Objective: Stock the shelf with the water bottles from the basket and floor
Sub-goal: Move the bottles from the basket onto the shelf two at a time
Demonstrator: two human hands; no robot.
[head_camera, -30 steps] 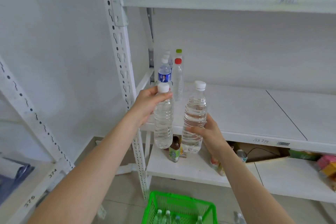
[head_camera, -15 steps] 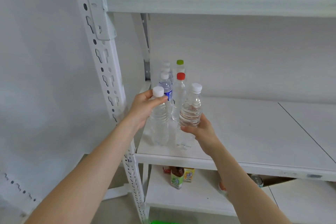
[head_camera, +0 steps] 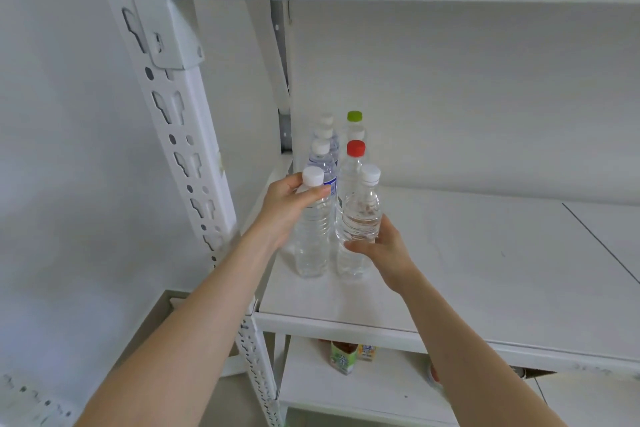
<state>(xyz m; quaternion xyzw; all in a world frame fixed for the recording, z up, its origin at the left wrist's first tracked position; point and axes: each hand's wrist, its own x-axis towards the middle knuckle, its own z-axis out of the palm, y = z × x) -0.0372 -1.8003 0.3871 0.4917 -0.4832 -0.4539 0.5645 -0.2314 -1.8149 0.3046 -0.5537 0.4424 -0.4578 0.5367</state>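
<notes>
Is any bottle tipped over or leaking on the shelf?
No. Both clear bottles, the left hand's and the right hand's, stand upright on the shelf in front of the capped row. No puddle shows.

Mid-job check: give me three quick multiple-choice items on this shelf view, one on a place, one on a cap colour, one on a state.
1. Where do the two held bottles stand?
A. floor
B. middle shelf
C. top shelf

2. The bottle right behind the right hand's bottle has which cap?
A. red
B. blue
C. black

3. The left hand is:
A. open and away
B. flat on the shelf
C. gripping a bottle near its cap

Answers:
1 B: both bases sit on the middle shelf.
2 A: red cap.
3 C: left hand wraps the left bottle; right hand holds the right bottle.
</notes>
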